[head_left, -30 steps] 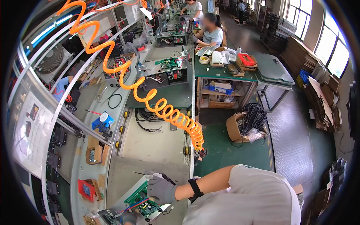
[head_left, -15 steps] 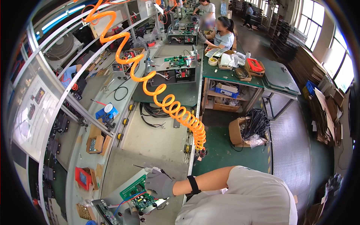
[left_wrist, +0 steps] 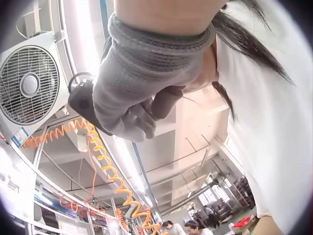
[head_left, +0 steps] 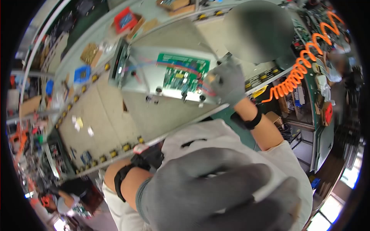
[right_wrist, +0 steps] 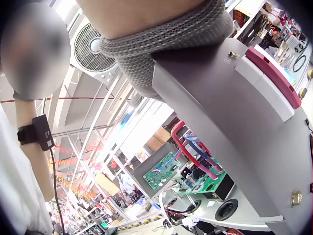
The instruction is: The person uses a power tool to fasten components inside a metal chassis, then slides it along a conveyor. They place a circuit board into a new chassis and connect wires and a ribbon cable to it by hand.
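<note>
A green circuit board point(head_left: 181, 75) lies on a pale metal panel point(head_left: 144, 79), with red and blue wires across it. At the panel's right end, my gloved right hand point(head_left: 228, 80) has its fingers bent round the edge. In the right wrist view that hand point(right_wrist: 142, 73) is partly hidden behind a grey metal plate point(right_wrist: 215, 112) with a red and white strip. My gloved left hand point(head_left: 208, 188) is raised close to the head camera, fingers loosely curled. The left wrist view has the left hand point(left_wrist: 132, 88) beside a dark device point(left_wrist: 84, 104), nothing visible in its fingers; contact is unclear.
A red bin point(head_left: 125, 21) and a blue tray point(head_left: 82, 74) stand along the far side. The line's edge has yellow rollers point(head_left: 126, 147). An orange coiled hose point(head_left: 296, 71) hangs at the right. Another person point(head_left: 63, 202) is at the lower left.
My left hand has left the board and come up in front of the head camera. The head view has tilted down and turned. My right hand remains at the panel's right end.
</note>
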The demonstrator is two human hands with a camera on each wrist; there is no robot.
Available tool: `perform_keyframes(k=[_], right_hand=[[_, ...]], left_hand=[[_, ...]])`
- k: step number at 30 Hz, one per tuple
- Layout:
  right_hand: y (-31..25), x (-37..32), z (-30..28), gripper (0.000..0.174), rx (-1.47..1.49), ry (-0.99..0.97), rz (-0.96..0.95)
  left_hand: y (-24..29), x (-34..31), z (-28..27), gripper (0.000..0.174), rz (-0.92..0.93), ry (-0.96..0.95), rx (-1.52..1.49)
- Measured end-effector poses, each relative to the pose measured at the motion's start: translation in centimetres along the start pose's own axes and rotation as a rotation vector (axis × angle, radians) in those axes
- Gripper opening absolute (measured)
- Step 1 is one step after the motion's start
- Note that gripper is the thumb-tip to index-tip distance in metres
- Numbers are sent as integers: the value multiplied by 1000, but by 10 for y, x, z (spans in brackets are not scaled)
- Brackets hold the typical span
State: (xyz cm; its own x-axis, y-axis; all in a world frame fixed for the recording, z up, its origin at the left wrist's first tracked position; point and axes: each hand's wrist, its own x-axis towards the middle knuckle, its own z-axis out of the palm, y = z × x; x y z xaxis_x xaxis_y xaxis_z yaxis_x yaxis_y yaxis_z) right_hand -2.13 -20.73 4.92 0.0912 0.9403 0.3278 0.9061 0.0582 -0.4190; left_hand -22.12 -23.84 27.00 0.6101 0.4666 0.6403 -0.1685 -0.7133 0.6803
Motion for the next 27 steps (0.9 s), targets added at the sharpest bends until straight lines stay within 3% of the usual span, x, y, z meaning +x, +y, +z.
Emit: perform_keyframes(k=[6, 17, 18, 19, 21, 25, 27], right_hand=[[-1, 4, 4, 14, -33, 74, 7], [7, 3, 3, 15, 11, 72, -23], [14, 4, 5, 17, 41, 69, -90], [14, 7, 1, 20, 92, -67, 48], [7, 18, -10, 23, 234, -137, 194], [4, 51, -26, 28, -16, -126, 2], [11, 76, -24, 31, -288, -392, -5]], left_hand=[[11, -42, -19, 41, -207, -44, 176], [47, -77, -35, 49, -278, -209, 330], [52, -78, -41, 49, -294, -230, 360], [58, -83, -46, 50, -320, -248, 393], [68, -88, -51, 52, -341, -272, 442], [66, -95, -66, 55, -267, -330, 513], [76, -90, -73, 56, -248, -348, 571]])
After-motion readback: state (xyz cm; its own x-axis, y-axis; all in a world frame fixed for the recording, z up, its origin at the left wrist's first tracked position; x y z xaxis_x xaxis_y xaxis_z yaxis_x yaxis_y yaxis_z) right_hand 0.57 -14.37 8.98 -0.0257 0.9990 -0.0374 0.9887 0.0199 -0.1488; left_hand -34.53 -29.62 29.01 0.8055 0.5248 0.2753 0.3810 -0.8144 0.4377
